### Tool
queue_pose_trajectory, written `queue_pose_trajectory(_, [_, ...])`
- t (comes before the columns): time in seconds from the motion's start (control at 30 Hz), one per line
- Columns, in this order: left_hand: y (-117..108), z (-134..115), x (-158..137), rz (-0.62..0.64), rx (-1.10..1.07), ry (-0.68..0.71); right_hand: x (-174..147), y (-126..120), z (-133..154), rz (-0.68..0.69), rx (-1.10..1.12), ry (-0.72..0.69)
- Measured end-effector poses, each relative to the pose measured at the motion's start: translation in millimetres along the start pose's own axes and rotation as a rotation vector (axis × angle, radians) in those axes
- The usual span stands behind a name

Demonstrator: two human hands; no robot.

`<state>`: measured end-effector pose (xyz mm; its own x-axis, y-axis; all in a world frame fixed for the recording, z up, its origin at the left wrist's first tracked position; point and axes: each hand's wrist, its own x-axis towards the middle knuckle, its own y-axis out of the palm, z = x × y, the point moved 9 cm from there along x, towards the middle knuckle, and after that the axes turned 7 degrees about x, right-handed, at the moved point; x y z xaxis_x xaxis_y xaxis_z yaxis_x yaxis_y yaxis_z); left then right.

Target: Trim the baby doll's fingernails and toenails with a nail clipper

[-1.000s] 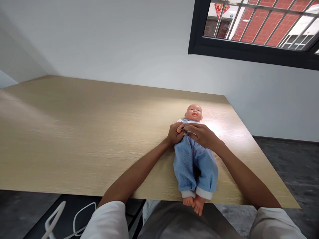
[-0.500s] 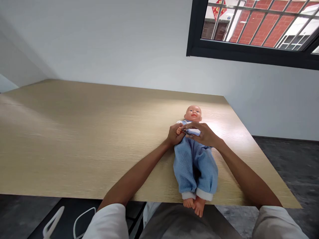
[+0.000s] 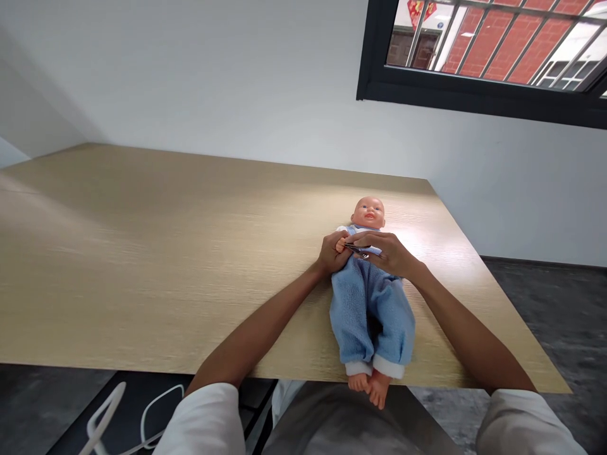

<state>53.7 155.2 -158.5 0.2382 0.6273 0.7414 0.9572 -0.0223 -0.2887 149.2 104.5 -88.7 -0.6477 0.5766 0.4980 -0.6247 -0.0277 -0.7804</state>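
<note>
A baby doll [image 3: 365,303] in blue fleece trousers and a blue-and-white top lies on its back, feet over the table's front edge. My left hand [image 3: 331,253] is closed around the doll's small hand [image 3: 340,244], whose fingers show above my grip. My right hand [image 3: 389,253] pinches small metal nail clippers [image 3: 361,249] between thumb and fingers over the doll's belly. The tip of the clippers meets the doll's fingers. My hands hide most of the doll's chest and arms.
The doll lies near the right end of a wooden table [image 3: 165,265]. Behind it stands a pale wall [image 3: 213,82] with a dark-framed, barred window [image 3: 488,95]. White looped cords or straps [image 3: 107,411] show below the table at left.
The two arms of the clippers look closer together as my right fingers squeeze slightly. My left hand keeps its grip. The whole view has shifted slightly with my head.
</note>
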Motion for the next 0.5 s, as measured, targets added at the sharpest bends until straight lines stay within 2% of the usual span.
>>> queue_pose_trajectory(0.2, [-0.7, -2.4, 1.0, -0.006, -0.010, 0.007, -0.3, 1.9, 16.7, 0.012, -0.223, -0.124])
queue_pose_trajectory(0.37, [-1.5, -3.2, 1.4, -0.014, -0.027, 0.029, 0.8, 2.5, 39.1, -0.039, -0.463, -0.235])
queue_pose_trajectory(0.5, [-1.5, -3.7, 1.1, -0.015, -0.036, 0.032, 1.3, 4.7, 43.4, -0.043, -0.464, -0.253])
